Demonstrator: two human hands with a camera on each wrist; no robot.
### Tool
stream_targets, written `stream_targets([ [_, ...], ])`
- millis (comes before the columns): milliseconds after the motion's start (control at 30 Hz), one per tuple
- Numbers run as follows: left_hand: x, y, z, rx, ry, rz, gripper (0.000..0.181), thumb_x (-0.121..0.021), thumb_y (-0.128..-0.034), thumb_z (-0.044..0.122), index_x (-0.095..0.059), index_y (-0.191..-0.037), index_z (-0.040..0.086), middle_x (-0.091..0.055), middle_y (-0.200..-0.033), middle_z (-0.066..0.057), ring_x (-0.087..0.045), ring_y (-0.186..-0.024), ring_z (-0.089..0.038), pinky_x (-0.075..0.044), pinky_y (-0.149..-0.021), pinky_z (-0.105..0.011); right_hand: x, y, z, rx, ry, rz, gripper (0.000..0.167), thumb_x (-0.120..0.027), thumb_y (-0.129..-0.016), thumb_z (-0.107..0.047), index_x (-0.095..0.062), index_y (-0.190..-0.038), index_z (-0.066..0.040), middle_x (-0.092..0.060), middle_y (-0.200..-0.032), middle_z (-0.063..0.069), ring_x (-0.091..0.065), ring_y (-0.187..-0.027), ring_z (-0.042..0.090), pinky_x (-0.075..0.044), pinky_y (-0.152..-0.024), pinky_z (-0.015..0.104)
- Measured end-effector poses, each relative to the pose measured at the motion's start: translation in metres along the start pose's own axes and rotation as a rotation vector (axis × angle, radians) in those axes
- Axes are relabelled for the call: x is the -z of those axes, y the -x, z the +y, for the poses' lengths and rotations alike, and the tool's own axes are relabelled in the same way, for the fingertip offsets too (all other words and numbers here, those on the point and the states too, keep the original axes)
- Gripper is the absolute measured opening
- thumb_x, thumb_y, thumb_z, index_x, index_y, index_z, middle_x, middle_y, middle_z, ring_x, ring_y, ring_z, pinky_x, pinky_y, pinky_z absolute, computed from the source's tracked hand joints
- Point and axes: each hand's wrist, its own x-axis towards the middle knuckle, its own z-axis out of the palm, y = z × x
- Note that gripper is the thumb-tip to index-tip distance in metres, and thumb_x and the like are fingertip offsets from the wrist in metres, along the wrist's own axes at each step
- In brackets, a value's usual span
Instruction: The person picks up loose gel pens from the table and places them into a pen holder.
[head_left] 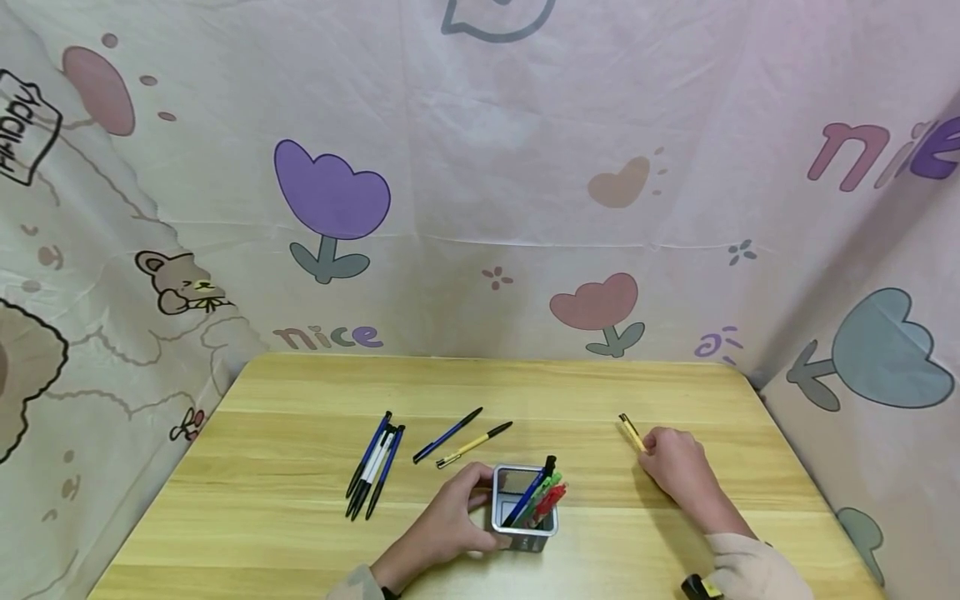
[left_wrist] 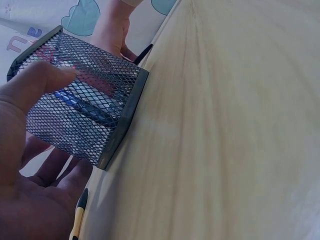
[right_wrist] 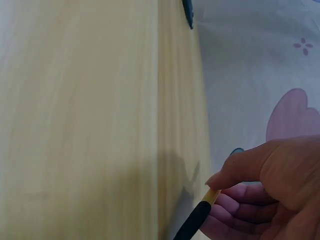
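Partly hidden inside a mesh pen holder (head_left: 529, 542), at the near middle of a wooden table (head_left: 262, 467): the lower ends of a bunch of pens (head_left: 552, 498), blue, green and red, too crowded for an exact count, and blurred behind the wire in the left wrist view. Cut off along the bottom of the head view: the left sleeve (head_left: 356, 586), the right sleeve (head_left: 757, 568) and, beside the latter, a black-and-yellow object (head_left: 697, 587), impossible to identify. Cropped at the top of the right wrist view: a thin dark object (right_wrist: 188, 12), equally unclear.

Around the holder, the left hand (head_left: 453, 517): thumb laid across one mesh side, other fingers well apart from it on another side, partly covered. Well to the right, in the right hand (head_left: 678, 462): a slim yellow pen (head_left: 632, 432) with black grip, pinched between thumb and forefinger, remaining fingers curled inward. Contact between its tip and the table: impossible to tell.

Counted loose on the table, six. To the left, four in a close cluster (head_left: 375, 467): two blue, two white. Just beyond the holder, two lying apart: one blue pen (head_left: 447, 435), one yellow-and-black pen (head_left: 475, 444).
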Motion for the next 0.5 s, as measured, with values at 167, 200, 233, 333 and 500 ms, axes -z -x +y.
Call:
stream_targets([
  [167, 0.000, -0.001, -0.001, -0.002, 0.003, -0.007, 0.071, -0.088, -0.0668, 0.002, -0.055, -0.129, 0.000, -0.058, -0.139, -0.017, -0.058, -0.132, -0.035, -0.050, -0.115, -0.028, 0.005, 0.003, -0.008, 0.019, -0.036, 0.034, 0.012, -0.073, -0.083, -0.006, -0.071, -0.092, 0.001, -0.075, -0.084, 0.011, -0.068, -0.075, 0.021, -0.058, -0.063, 0.037],
  [200, 0.000, -0.001, -0.001, -0.001, 0.004, -0.008, 0.071, -0.088, -0.0668, 0.002, -0.055, -0.129, 0.000, -0.058, -0.139, -0.017, -0.058, -0.132, -0.035, -0.050, -0.115, -0.028, 0.006, 0.004, -0.011, 0.018, -0.051, 0.037, 0.012, -0.073, -0.083, -0.006, -0.071, -0.093, 0.000, -0.075, -0.084, 0.010, -0.069, -0.076, 0.021, -0.058, -0.064, 0.036],
  [233, 0.001, -0.001, -0.001, 0.000, 0.006, -0.009, 0.071, -0.089, -0.0669, 0.002, -0.055, -0.130, 0.000, -0.058, -0.139, -0.017, -0.058, -0.132, -0.035, -0.050, -0.115, -0.028, 0.008, 0.004, -0.013, 0.016, -0.065, 0.036, 0.012, -0.073, -0.083, -0.006, -0.071, -0.094, 0.000, -0.075, -0.085, 0.010, -0.069, -0.076, 0.020, -0.058, -0.063, 0.035],
  [333, 0.000, -0.001, -0.001, 0.002, 0.005, -0.010, 0.071, -0.088, -0.0670, 0.002, -0.055, -0.130, 0.001, -0.058, -0.139, -0.017, -0.058, -0.132, -0.034, -0.050, -0.115, -0.028, 0.012, 0.007, -0.021, 0.004, -0.101, 0.026, 0.014, -0.072, -0.084, -0.006, -0.072, -0.097, -0.001, -0.075, -0.085, 0.008, -0.069, -0.076, 0.018, -0.057, -0.062, 0.031],
  [500, 0.000, -0.001, -0.001, 0.009, -0.004, -0.006, 0.071, -0.088, -0.0666, 0.002, -0.054, -0.129, 0.001, -0.058, -0.139, -0.017, -0.059, -0.132, -0.034, -0.050, -0.115, -0.028, 0.017, 0.010, -0.031, 0.012, -0.130, 0.021, 0.014, -0.071, -0.085, -0.007, -0.071, -0.099, -0.002, -0.074, -0.085, 0.005, -0.068, -0.077, 0.016, -0.056, -0.063, 0.029],
])
